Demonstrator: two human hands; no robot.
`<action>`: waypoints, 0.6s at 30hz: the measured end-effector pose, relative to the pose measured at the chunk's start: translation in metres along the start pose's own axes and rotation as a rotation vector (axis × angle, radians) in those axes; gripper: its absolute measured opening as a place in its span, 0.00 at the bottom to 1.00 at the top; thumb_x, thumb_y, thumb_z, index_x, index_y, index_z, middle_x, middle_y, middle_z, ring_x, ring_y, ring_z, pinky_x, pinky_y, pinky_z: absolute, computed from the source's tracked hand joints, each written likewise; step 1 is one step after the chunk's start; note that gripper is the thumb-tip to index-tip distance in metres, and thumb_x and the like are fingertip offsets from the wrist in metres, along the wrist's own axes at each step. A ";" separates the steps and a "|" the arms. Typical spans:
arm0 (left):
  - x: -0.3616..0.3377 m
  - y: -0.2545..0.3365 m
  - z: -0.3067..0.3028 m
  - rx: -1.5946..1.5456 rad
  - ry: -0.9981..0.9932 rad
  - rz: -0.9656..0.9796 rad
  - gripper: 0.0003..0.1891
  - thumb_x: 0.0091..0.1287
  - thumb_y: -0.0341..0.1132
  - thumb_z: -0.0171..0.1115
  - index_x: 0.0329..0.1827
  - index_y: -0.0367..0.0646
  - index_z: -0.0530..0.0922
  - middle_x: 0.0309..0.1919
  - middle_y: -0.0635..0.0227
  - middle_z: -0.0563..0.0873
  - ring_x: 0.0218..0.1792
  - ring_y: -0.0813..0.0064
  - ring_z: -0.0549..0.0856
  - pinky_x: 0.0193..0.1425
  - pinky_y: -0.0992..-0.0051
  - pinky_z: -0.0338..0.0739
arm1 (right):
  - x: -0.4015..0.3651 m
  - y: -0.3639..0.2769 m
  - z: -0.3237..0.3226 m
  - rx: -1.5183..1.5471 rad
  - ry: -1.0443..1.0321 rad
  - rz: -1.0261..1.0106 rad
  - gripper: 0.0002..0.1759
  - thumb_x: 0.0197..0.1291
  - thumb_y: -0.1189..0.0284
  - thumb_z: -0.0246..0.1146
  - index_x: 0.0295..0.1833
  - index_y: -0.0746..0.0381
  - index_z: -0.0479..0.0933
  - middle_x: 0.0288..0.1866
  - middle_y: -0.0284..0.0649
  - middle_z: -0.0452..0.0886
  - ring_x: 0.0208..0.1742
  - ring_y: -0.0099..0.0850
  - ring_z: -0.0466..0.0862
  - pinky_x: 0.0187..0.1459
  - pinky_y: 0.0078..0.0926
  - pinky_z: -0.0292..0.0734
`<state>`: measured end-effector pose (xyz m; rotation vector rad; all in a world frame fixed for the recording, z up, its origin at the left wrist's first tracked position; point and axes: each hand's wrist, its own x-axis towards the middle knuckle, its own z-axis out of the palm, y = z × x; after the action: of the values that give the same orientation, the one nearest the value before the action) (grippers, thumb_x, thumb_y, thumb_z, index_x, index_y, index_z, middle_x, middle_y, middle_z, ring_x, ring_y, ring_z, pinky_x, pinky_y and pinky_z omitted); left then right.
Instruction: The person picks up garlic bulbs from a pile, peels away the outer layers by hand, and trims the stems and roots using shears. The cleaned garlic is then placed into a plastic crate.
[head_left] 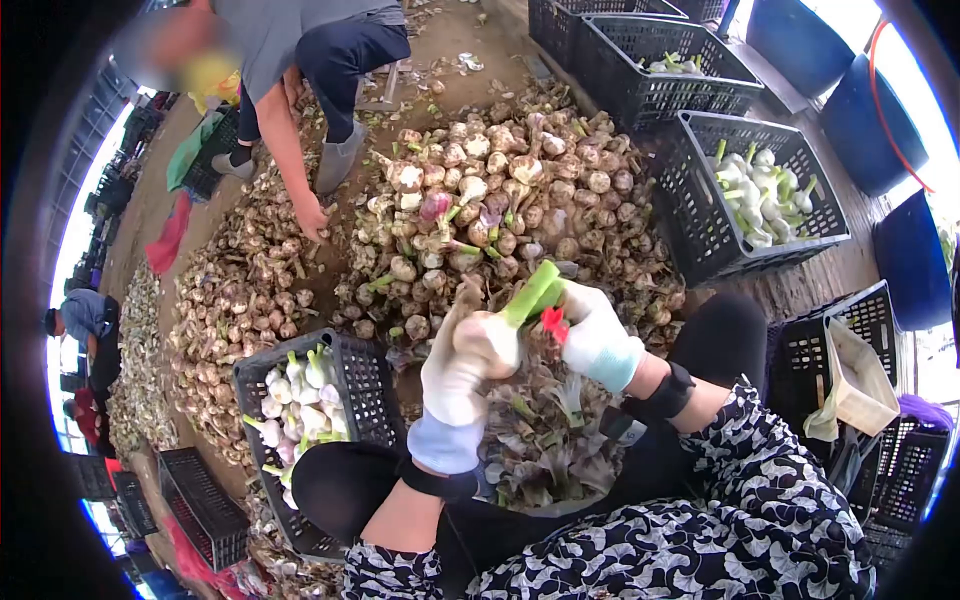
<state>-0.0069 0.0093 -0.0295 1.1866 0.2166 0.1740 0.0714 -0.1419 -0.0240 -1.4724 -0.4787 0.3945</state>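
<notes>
My left hand (455, 375), in a white glove, is closed around a garlic bulb (490, 338) with a thick green stem (534, 292) pointing up and right. Close by the stem, my gloved right hand (595, 338) is closed, with a small red object (555, 324) at its fingers. That object's exact kind is not clear. Below both hands, between my knees, lies a heap of dry garlic skins and leaf scraps (555, 440). Ahead is a large pile of unpeeled garlic bulbs (520, 180).
A black crate (375, 375) of cleaned garlic stands by my left knee. Another crate (700, 225) of white bulbs is at the right, with more crates behind. Blue tubs (870, 125) line the right side. A co-worker's hand (312, 218) reaches into the left pile.
</notes>
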 end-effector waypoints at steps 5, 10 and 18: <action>0.005 0.015 0.009 -0.419 0.179 -0.389 0.24 0.66 0.54 0.48 0.52 0.43 0.68 0.41 0.67 0.78 0.39 0.71 0.77 0.42 0.68 0.77 | 0.004 0.007 -0.002 0.056 -0.162 -0.031 0.15 0.54 0.75 0.62 0.49 0.65 0.74 0.42 0.36 0.81 0.42 0.20 0.77 0.47 0.21 0.71; 0.000 -0.004 0.002 -0.430 -0.064 -0.394 0.28 0.62 0.53 0.55 0.57 0.40 0.66 0.48 0.66 0.76 0.42 0.69 0.79 0.45 0.70 0.78 | 0.005 0.011 -0.007 -0.125 -0.052 0.146 0.14 0.53 0.69 0.66 0.43 0.63 0.76 0.36 0.39 0.80 0.37 0.25 0.78 0.40 0.24 0.72; 0.001 0.019 0.004 -0.197 -0.116 -0.345 0.32 0.59 0.22 0.55 0.67 0.35 0.55 0.54 0.57 0.73 0.50 0.68 0.78 0.51 0.75 0.76 | 0.003 -0.001 -0.034 0.706 -0.261 0.313 0.08 0.54 0.78 0.59 0.41 0.67 0.75 0.35 0.35 0.79 0.36 0.23 0.79 0.38 0.22 0.74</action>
<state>-0.0058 0.0129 -0.0101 0.9436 0.2915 -0.1721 0.0920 -0.1697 -0.0241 -0.8050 -0.2660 0.9093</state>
